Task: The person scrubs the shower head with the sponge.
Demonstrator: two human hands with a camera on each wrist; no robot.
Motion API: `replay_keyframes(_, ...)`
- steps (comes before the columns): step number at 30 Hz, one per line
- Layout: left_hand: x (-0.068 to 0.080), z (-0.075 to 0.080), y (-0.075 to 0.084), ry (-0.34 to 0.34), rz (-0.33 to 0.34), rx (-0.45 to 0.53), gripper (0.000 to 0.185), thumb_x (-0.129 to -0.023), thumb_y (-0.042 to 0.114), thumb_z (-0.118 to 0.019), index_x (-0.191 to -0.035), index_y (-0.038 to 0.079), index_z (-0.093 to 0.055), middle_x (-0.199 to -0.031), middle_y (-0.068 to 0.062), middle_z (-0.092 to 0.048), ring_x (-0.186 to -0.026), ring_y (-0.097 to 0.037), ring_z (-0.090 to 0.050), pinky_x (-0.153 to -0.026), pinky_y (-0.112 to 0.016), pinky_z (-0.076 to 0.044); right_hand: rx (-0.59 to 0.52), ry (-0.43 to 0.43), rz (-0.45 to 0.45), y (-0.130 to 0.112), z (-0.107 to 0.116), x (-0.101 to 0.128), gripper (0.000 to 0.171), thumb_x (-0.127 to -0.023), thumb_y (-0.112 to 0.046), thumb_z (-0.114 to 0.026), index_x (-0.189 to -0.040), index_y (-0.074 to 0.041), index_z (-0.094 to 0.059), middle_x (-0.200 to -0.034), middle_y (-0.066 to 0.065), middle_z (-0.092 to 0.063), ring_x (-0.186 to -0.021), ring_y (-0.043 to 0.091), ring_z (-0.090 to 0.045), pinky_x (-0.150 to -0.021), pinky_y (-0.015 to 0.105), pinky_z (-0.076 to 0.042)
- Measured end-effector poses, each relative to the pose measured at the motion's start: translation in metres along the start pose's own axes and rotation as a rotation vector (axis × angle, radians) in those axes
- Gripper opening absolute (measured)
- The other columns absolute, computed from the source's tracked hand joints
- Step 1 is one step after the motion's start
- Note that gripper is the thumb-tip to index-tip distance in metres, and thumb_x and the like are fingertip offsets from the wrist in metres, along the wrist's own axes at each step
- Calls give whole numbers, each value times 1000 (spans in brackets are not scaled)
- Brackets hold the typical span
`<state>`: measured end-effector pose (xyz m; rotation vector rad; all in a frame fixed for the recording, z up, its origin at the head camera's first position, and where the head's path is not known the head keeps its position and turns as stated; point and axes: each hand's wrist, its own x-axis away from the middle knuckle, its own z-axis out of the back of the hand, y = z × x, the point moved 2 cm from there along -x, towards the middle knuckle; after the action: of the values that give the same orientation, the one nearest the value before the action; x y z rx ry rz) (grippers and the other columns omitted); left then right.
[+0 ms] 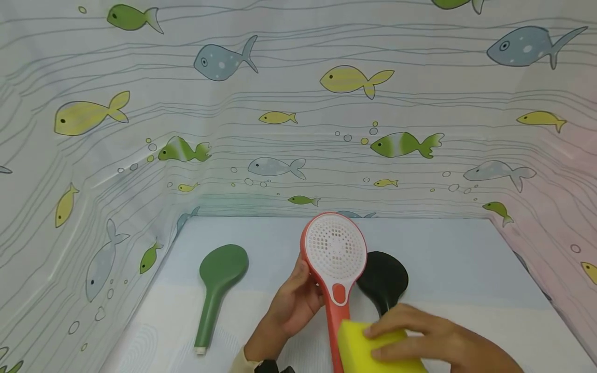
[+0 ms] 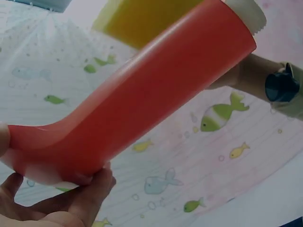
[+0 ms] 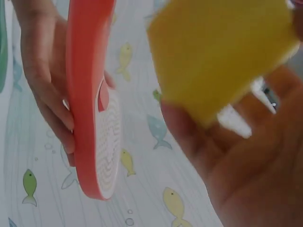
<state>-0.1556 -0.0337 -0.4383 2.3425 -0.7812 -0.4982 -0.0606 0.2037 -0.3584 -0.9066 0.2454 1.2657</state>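
Note:
My left hand (image 1: 291,303) grips a red shower head (image 1: 333,259) just below its round white perforated face, holding it upright above the table. The red handle (image 2: 142,101) fills the left wrist view, with my fingers (image 2: 87,194) curled under its neck. My right hand (image 1: 429,336) holds a yellow sponge (image 1: 368,349) against the lower handle. In the right wrist view the sponge (image 3: 222,52) sits between thumb and fingers, beside the red head (image 3: 92,94).
A green shower head (image 1: 219,282) lies face down on the left of the pale table (image 1: 466,269). A black shower head (image 1: 383,280) lies behind the red one. A fish-print curtain (image 1: 298,114) walls in the back and both sides.

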Motion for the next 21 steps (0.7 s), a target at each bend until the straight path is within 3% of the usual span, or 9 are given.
replay_keyframes(3, 0, 2, -1, -5, 14, -14, 52, -109, 36, -29, -158, 35, -12, -144, -2, -48, -122, -19, -58, -100, -37, -54, 98, 131, -182, 8, 0, 2, 60, -81, -4, -78, -137, -7, -57, -143, 11, -50, -125, 14, -50, -94, 14, -50)
replay_keyframes(6, -1, 1, -5, 1, 33, -65, 50, -109, 35, -32, -157, 35, -17, -139, -3, -50, -114, -19, -60, -94, -36, -57, 238, 202, -285, 17, -7, -4, 60, -79, -2, -78, -135, -12, -60, -142, 6, -53, -122, 9, -51, -92, 9, -47)
replay_keyframes(10, -1, -2, -8, 6, 43, -106, 49, -108, 29, -40, -153, 32, -22, -137, 1, -50, -112, -13, -59, -95, -30, -56, 351, 212, -178, 28, -22, -15, 39, -94, -18, -67, -132, -11, -63, -138, 8, -56, -122, 15, -50, -102, 11, -41)
replay_keyframes(12, -1, -3, -6, 3, 37, -104, 47, -108, 27, -42, -152, 31, -23, -138, 2, -49, -114, -11, -58, -98, -29, -54, 402, 194, -131, 31, -28, -19, 37, -99, -29, -59, -132, -13, -63, -138, 7, -58, -122, 17, -50, -108, 12, -37)
replay_keyframes(16, -1, -5, -2, 36, 38, -115, 46, -108, 28, -41, -150, 31, -23, -139, 1, -46, -117, -12, -55, -102, -31, -52, 485, 159, -124, 34, -36, -21, 37, -101, -34, -53, -134, -19, -63, -138, 2, -60, -122, 17, -52, -111, 14, -37)
replay_keyframes(21, -1, -4, 0, 110, 46, -168, 47, -108, 29, -38, -152, 33, -23, -137, -3, -45, -119, -19, -53, -104, -35, -51, 500, 122, -128, 34, -40, -19, 38, -99, -31, -55, -134, -22, -63, -138, -2, -61, -118, 14, -53, -101, 15, -46)
